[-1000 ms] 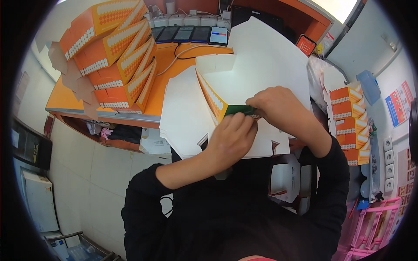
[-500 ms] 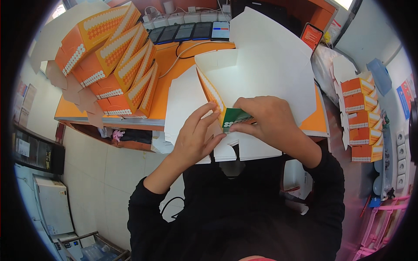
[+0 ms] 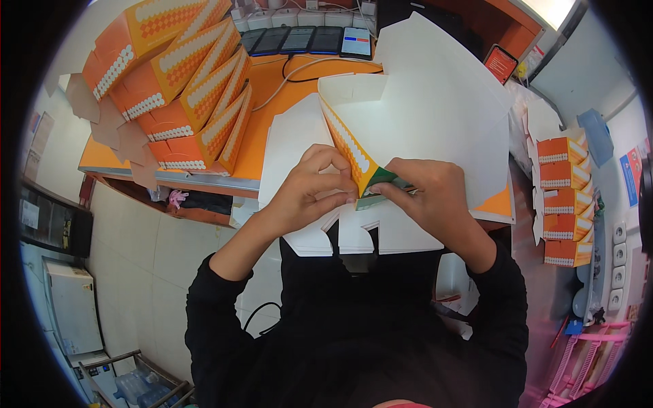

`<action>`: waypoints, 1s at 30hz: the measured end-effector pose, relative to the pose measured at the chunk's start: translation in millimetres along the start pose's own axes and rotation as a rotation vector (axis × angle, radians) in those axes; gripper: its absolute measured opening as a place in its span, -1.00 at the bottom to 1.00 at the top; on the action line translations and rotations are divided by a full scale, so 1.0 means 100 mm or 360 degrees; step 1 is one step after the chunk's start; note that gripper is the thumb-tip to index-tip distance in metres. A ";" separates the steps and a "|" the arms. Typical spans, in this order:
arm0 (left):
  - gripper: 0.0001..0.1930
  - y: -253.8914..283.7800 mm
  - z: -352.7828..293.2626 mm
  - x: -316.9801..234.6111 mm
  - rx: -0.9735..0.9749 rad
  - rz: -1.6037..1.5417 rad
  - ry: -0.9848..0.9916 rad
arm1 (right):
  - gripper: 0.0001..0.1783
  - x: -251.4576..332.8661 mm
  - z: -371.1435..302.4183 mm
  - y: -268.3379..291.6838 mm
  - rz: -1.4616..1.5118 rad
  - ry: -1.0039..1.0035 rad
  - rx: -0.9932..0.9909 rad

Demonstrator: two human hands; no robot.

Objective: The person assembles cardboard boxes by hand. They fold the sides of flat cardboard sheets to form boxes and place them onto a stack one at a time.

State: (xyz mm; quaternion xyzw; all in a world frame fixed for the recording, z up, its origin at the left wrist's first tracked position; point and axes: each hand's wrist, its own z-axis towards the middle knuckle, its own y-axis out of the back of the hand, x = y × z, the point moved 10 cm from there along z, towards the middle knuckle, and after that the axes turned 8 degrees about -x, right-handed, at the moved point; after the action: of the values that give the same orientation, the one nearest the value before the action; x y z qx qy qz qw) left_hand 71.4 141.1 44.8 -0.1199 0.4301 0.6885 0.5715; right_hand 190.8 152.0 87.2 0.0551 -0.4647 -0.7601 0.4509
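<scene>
1. Fingers of the right hand pinch the green end flap of a half-folded cardboard box.
2. The left hand has bent fingers right by the same corner; I cannot tell if they grip it.
3. The box opens out ahead of the fingers, with its yellow wall standing up.
4. Flat white cardboard sheets lie under the fingers, on the orange surface.
5. Orange boxes are piled left of the fingers, and smaller-looking ones well to the right.
6. Phones lie far ahead of the fingers.
</scene>
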 end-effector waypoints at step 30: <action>-0.47 0.32 1.47 1.30 0.0057 0.1124 0.0545 | -0.75 0.13 -0.10 -0.45 -0.0327 0.0436 0.0433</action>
State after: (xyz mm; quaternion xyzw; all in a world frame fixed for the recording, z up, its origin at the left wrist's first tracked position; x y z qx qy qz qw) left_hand 49.3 338.4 62.6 -0.0677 0.5461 0.8051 0.2214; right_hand 160.0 142.7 52.0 0.2654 -0.4894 -0.7176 0.4185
